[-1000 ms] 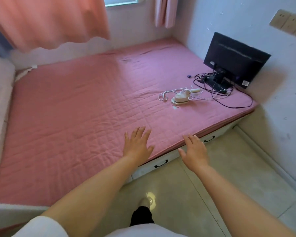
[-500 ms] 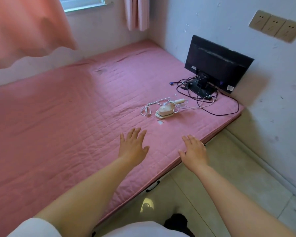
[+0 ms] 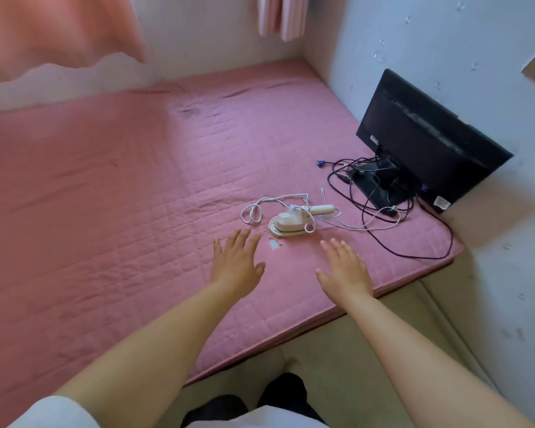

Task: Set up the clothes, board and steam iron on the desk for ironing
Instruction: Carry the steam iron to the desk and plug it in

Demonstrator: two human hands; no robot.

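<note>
Head view: left hand and right hand reach out flat, fingers spread, holding nothing, above the pink mattress. The white steam iron lies at twelve o'clock, just beyond them; black monitor at two o'clock.

A pink quilted mat covers a low platform that fills the room's corner, reaching the back wall and the right wall. Both walls are pale and scuffed, the right one dotted with small marks. A salmon curtain hangs at upper left with a wavy hem, and a narrower pink striped curtain hangs near the corner. A black monitor leans against the right wall on the mat, with dark cables tangled at its base. Beige floor shows along the platform's near edge. Soft daylight fills the room.
</note>
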